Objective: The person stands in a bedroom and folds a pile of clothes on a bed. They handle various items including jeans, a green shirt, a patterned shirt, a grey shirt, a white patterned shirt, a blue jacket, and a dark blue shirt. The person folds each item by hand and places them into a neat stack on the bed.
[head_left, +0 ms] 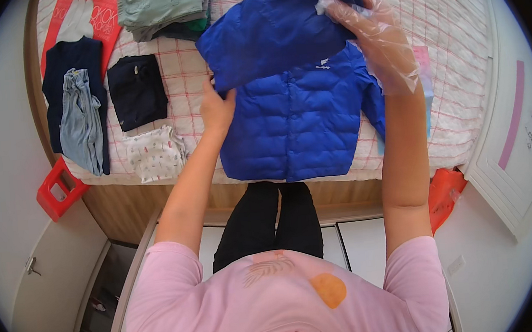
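Note:
A blue quilted jacket [288, 126] lies front up on the bed, its sleeve stretched out at the right. Over its upper part both my hands hold up a smooth blue garment [261, 33]; I cannot tell whether it is separate or joined to the jacket. My bare left hand [217, 110] is closed on its lower left corner. At its upper right edge, my right hand [381, 36], in a clear plastic glove, grips the cloth. Some of the right fingers are hidden behind the fabric.
On the checked bedcover [457, 105] at the left lie folded black clothing [137, 92], light blue jeans [82, 122], a dark vest [53, 115] and a patterned white cloth [156, 153]. A green-grey clothes stack [161, 11] sits farther back. A red stool [59, 190] stands by the bed.

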